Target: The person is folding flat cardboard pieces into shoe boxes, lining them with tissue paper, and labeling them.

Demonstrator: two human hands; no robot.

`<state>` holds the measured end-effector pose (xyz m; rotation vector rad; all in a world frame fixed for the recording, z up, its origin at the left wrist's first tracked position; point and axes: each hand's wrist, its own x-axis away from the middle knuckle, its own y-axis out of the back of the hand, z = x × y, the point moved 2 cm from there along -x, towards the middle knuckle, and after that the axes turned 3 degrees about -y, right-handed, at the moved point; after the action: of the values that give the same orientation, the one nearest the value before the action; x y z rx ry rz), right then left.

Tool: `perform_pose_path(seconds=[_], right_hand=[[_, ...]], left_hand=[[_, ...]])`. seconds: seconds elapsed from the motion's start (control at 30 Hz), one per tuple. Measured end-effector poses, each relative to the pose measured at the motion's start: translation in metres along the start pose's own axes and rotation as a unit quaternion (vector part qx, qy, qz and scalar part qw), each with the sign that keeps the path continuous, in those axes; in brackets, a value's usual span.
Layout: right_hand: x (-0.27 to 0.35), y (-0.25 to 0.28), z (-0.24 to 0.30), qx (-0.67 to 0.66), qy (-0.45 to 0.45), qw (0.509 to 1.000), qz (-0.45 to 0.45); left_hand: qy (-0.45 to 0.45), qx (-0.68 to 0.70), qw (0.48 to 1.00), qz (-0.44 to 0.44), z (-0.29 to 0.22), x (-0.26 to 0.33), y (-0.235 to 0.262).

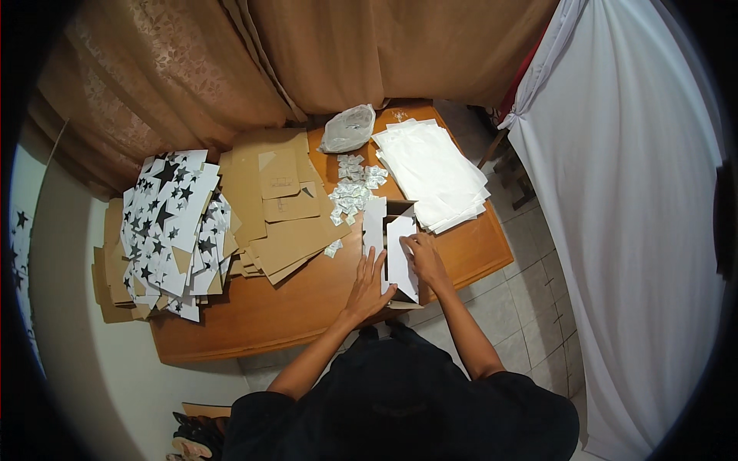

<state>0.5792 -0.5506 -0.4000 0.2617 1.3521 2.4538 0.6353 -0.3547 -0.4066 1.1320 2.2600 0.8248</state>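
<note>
Resting left grip (370, 283), with fingers apart, on the left flap (374, 223) of an open white-and-brown box (397, 265) at the near edge of the table (300, 311); touching its right flap (404, 286) with right grip (420, 255); cannot tell whether clamped; having small packets (354, 194) and white sheets (434, 177) just beyond.

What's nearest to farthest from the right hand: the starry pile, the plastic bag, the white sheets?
1. White sheets, just beyond the right hand
2. Plastic bag, farther back, a bit left
3. Starry pile, way over on the left
</note>
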Motion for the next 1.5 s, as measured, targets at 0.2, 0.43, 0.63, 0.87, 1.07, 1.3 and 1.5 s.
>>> perform_pose_path(seconds=[0.2, 0.43, 0.63, 0.87, 1.07, 1.3, 1.5], right_hand=[[-0.049, 0.028, 0.002, 0.025, 0.056, 0.998, 0.0], [-0.066, 0.025, -0.004, 0.026, 0.035, 0.997, 0.065], [-0.048, 0.013, -0.015, 0.003, 0.011, 0.999, 0.049], [0.005, 0.011, -0.007, -0.057, 0.074, 0.993, 0.077], [0.05, 0.038, 0.048, -0.01, 0.137, 0.954, 0.267], [0.06, 0.009, 0.03, 0.012, 0.099, 0.988, 0.121], [0.056, 0.004, 0.023, 0.025, 0.014, 0.999, 0.033]], left_hand=[[0.025, -0.06, 0.997, 0.038, -0.01, -0.002, 0.001], [0.034, -0.132, 0.987, 0.08, -0.009, 0.001, -0.006], [0.025, -0.144, 0.989, 0.034, 0.006, -0.003, -0.012], [0.023, -0.105, 0.992, 0.064, 0.015, -0.021, 0.005], [-0.057, -0.15, 0.981, 0.112, 0.022, -0.034, 0.009], [-0.104, -0.173, 0.971, 0.125, 0.032, -0.029, 0.004], [-0.112, -0.169, 0.968, 0.146, 0.03, -0.03, 0.005]])
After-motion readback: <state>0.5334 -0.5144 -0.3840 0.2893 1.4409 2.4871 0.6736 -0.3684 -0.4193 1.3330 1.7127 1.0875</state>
